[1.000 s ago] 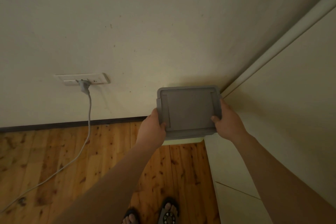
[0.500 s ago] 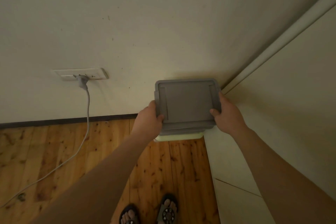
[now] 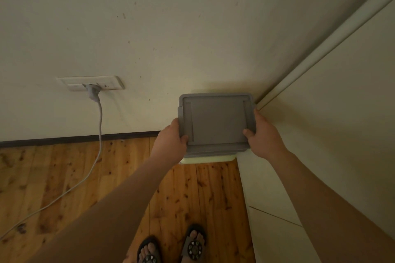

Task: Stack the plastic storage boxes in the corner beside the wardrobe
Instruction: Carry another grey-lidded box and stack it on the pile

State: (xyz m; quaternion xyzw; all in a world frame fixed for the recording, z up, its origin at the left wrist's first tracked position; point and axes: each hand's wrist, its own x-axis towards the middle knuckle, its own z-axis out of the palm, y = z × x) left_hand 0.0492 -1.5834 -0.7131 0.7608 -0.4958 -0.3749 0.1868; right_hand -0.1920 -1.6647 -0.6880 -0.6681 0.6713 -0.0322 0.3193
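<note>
A grey plastic storage box (image 3: 215, 120) with a flat lid is held level in the corner between the wall and the white wardrobe (image 3: 333, 139). My left hand (image 3: 171, 144) grips its left edge and my right hand (image 3: 264, 134) grips its right edge, thumbs on the lid. Directly under it shows the front rim of a pale green box (image 3: 208, 159) standing on the floor. Whether the grey box rests on the green one or hovers just above it, I cannot tell. The rest of the green box is hidden.
The wardrobe side runs along the right. A wall socket (image 3: 90, 83) holds a grey plug, and its cable (image 3: 99, 126) trails down and left over the wooden floor (image 3: 64, 177). My sandalled feet (image 3: 171, 245) stand below the boxes.
The grey box has gone down and slightly toward the wall, closing in over the green box, with both hands still on it.
</note>
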